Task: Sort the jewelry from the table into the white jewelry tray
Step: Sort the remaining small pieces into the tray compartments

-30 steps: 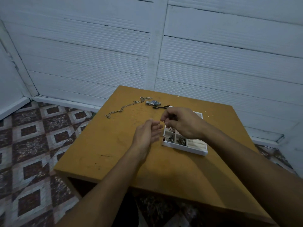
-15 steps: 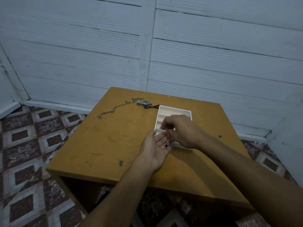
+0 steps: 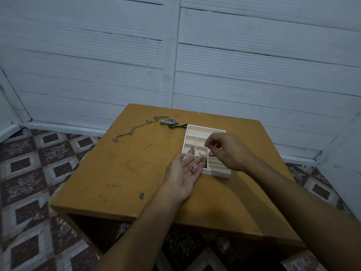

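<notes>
The white tray (image 3: 205,126) sat toward the right of the worktop (image 3: 127,173). We held our left hand (image 3: 182,176) open, palm up, at its near corner as a dish for a few small trinkets (image 3: 195,169), seemingly so our right hand (image 3: 227,151), fingers curled into a pinch over the compartments, could place them singly; whether it gripped one we could not tell. A white plank wall (image 3: 254,75) and patterned floor tiles (image 3: 39,163) surrounded us, and beyond the tray's far left corner a chain (image 3: 136,127) and a watch (image 3: 170,121) lay unsorted.
</notes>
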Tool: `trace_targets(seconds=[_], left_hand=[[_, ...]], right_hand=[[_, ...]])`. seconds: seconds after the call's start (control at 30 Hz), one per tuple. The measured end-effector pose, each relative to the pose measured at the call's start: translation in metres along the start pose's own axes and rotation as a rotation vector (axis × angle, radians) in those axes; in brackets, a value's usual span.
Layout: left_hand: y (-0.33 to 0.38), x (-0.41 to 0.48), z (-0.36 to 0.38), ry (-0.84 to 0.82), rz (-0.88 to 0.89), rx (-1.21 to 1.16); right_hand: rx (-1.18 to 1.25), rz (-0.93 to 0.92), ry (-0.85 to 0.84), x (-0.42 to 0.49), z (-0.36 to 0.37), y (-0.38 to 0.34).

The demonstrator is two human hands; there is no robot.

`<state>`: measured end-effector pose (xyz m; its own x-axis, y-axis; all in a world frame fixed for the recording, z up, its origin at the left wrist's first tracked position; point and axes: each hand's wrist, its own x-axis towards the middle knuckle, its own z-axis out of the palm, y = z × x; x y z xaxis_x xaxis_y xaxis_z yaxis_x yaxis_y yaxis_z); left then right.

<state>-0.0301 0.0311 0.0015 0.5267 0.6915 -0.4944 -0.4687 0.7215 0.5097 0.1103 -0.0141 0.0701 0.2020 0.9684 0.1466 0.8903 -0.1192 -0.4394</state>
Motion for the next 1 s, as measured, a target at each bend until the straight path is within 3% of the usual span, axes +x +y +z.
trace_targets(seconds=[0.2, 0.47, 1.0], left_hand=[[0.018, 0.014, 0.008, 0.026, 0.070, 0.146], [0.024, 0.044, 0.042, 0.075, 0.190, 0.418], [0.019, 0.062, 0.062, 0.130, 0.139, 0.564]], right_hand=[[0.004, 0.132, 0.035, 0.005, -0.003, 0.027], [-0.003, 0.172, 0.012, 0.014, 0.007, 0.046], [0.024, 0.166, 0.008, 0.022, 0.016, 0.057]])
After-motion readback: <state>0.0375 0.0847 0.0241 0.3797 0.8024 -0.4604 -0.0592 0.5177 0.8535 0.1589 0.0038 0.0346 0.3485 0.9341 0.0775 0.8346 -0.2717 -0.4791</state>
